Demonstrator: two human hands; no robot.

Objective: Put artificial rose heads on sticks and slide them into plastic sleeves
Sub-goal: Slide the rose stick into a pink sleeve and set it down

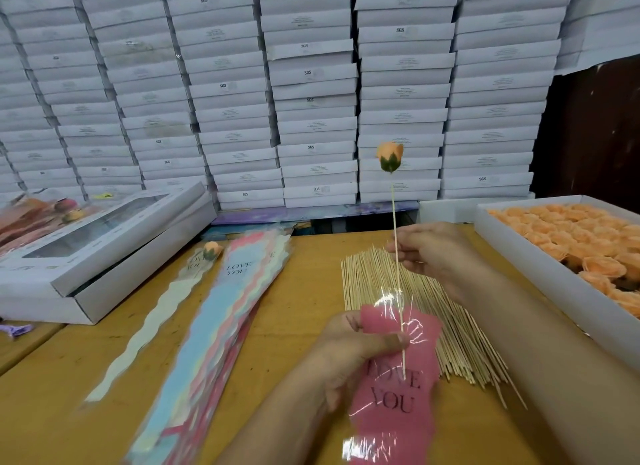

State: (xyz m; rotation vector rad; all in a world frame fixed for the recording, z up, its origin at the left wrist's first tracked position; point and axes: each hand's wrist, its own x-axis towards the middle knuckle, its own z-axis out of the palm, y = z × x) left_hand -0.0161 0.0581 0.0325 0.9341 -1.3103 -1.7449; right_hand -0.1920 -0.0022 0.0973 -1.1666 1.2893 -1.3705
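Rose head (390,156) is already fixed on stick (397,256), pinched by right hand (433,253), w/ tip partway into pink sleeve (394,378) gripped by left hand (353,347); rest is to be slid down.

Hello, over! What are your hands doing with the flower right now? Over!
Right hand pinches stick, rose head on top. Left hand holds pink sleeve; stick tip partway inside. Nothing blocking.
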